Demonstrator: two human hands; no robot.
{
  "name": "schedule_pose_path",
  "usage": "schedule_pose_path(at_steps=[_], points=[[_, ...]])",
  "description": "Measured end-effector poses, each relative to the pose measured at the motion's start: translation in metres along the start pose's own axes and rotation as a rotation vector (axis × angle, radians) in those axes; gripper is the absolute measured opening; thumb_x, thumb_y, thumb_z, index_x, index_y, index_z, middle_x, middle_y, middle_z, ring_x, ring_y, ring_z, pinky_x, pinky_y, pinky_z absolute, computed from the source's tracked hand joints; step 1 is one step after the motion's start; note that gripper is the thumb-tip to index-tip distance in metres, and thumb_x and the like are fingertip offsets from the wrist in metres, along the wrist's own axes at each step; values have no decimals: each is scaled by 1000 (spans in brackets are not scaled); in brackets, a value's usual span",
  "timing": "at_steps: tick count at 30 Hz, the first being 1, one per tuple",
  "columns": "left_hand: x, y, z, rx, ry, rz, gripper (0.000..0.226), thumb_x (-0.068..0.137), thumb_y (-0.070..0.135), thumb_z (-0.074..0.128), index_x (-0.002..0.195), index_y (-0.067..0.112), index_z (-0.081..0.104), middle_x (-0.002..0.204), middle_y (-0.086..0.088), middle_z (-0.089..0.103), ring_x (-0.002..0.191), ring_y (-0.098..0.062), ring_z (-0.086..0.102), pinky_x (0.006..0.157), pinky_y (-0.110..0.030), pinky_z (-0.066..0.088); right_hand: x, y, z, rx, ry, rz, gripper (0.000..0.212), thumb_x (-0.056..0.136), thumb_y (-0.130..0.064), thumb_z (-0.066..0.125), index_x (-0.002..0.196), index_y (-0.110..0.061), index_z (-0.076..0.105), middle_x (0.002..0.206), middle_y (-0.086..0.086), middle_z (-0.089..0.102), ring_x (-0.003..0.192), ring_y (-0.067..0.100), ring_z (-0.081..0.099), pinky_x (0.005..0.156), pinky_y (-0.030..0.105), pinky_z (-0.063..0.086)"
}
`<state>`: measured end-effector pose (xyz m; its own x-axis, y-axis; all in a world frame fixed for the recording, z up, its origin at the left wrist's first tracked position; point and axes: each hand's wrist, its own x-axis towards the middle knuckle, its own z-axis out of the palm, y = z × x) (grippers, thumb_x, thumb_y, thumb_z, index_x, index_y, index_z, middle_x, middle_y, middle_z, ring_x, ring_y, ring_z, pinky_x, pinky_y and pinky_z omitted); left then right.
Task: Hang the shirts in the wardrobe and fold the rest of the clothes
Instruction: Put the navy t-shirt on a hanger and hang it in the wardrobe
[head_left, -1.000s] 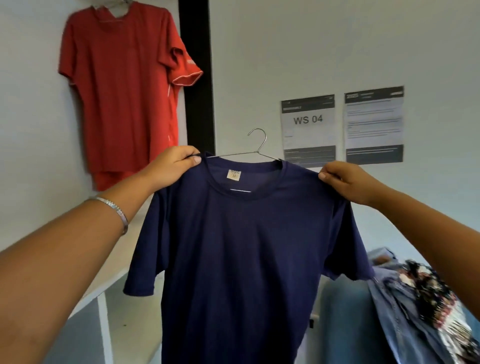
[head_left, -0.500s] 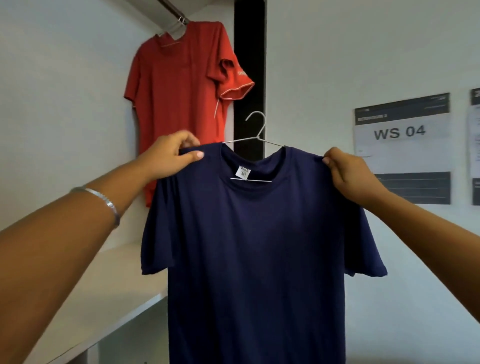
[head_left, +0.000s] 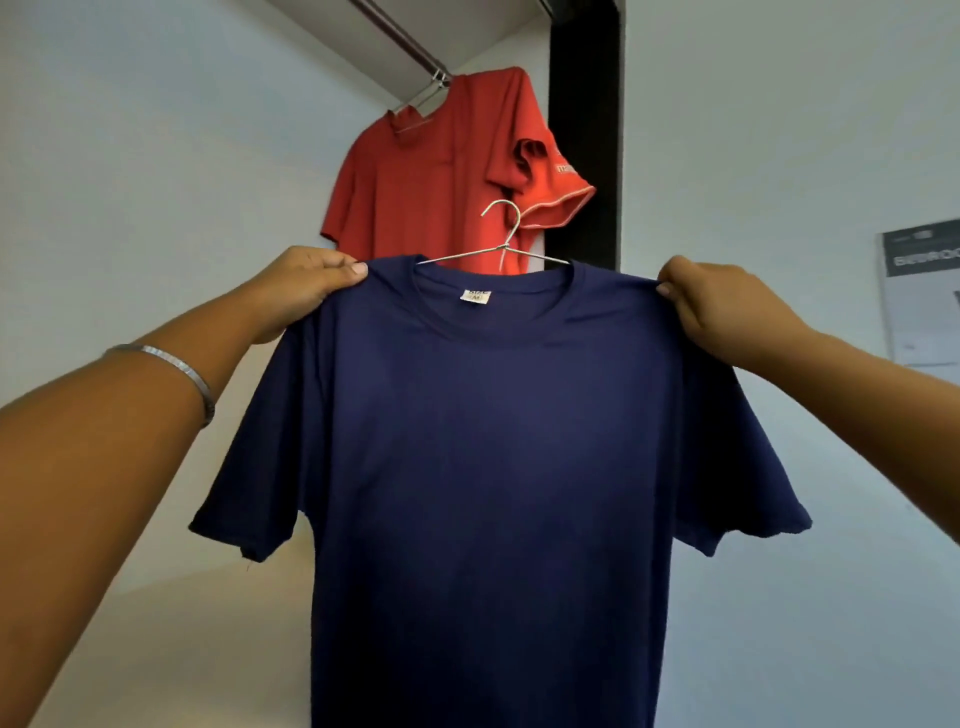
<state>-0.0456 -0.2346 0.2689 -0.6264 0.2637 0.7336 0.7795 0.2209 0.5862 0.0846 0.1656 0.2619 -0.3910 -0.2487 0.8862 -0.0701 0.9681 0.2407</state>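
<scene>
Navy T-shirt (head_left: 483, 441) on a thin wire hanger (head_left: 501, 244) is held up in front of the open wardrobe (head_left: 156, 156), below the wardrobe's rail (head_left: 395, 36). That rail runs along under the wardrobe's top, and one red shirt (head_left: 441, 171) hangs from it on its own wire hanger, just behind and above the navy shirt's collar. The red shirt has pale piping on its sleeve hem and some lettering on the sleeve, too small to read.

The navy shirt faces the camera, plain and dark blue, with short sleeves spread out to both sides and its body dropping straight down past the bottom edge of the view. A small white size tag (head_left: 475, 297) shows inside the back of the collar. The hanger's hook rises free above the collar, in front of the red shirt and well below the rail, hooked on nothing.

Both arms reach forward and up. The left hand (head_left: 301, 283) has a pinching grip on the navy shirt's shoulder to the left of the collar, thumb on the front of the cloth. A silver bangle (head_left: 176, 366) sits on that forearm. The right hand (head_left: 722, 306) pinches the opposite shoulder seam, fingers curled round the fabric.

Right of the navy shirt, a printed notice (head_left: 922, 296) is fixed to the wall, beyond a dark upright post (head_left: 584, 130).
</scene>
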Motion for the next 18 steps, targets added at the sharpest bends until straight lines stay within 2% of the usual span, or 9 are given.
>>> schedule_pose_path(at_steps=[3,6,11,14,18], points=[[27,0,-20,104,16,17,20,98,24,54,98,14,71,96,0,70,86,-12,65,80,-23,50,44,-13,21,-17,99,-34,24,100,-23,34,100,-3,48,97,24,59,83,41,55,66,37,34],[54,5,-39,183,24,38,22,100,24,51,91,17,70,92,1,69,78,-9,64,71,-19,48,81,-26,43,39,142,-40,20,100,-20,35,99,-3,46,98,24,57,84,41,54,67,36,31],[89,-14,-72,162,168,82,23,99,25,52,85,17,67,87,-1,66,76,-14,59,73,-23,46,124,-18,86,68,193,-40,32,94,-25,33,99,2,49,95,28,59,83,45,55,65,38,32],[111,-29,-85,219,215,106,24,99,27,52,92,11,68,91,-6,67,80,-17,59,75,-26,47,150,-14,110,-11,245,-2,24,98,-20,37,104,1,49,92,33,60,80,50,54,62,42,33],[142,-26,-99,305,302,186,34,99,33,52,102,3,69,96,-9,67,86,-20,60,85,-31,49,197,-17,115,-6,317,75,19,97,-22,42,104,-5,50,97,31,58,84,49,55,66,42,37]])
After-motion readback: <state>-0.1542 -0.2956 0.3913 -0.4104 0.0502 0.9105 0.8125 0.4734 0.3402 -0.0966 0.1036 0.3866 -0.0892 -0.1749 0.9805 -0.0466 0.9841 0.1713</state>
